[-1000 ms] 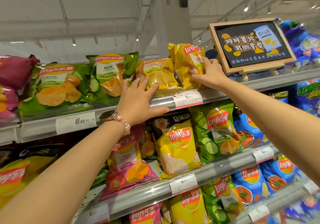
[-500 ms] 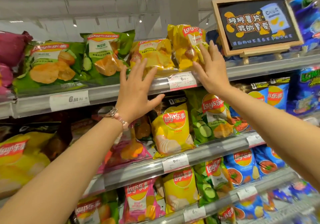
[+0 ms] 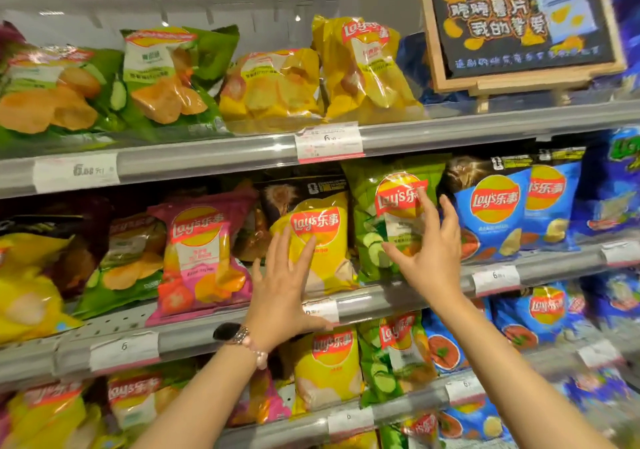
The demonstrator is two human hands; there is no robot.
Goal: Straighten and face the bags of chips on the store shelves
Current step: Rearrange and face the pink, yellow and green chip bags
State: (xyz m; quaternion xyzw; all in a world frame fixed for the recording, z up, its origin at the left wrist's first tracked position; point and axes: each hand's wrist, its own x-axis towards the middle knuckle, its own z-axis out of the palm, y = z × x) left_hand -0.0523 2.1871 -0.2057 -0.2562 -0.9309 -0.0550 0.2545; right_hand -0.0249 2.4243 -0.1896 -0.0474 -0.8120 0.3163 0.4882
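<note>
Bags of chips fill several shelves. On the second shelf a yellow bag (image 3: 323,240) stands upright beside a green cucumber bag (image 3: 388,206). My left hand (image 3: 280,292), fingers spread, is in front of the yellow bag's lower left. My right hand (image 3: 429,254) is open in front of the green bag's right side, thumb across its lower part. Neither hand grips a bag. On the top shelf two yellow bags (image 3: 360,67) and two green bags (image 3: 166,81) lean back.
A wooden-framed chalkboard sign (image 3: 519,22) stands on the top shelf at right. Blue bags (image 3: 495,213) sit to the right of my right hand, a pink bag (image 3: 201,258) to the left. Shelf rails (image 3: 207,161) carry price labels.
Both hands have left the yellow bags on the top shelf and dropped to the second shelf, in front of the yellow and green bags. The view has tilted downward.
</note>
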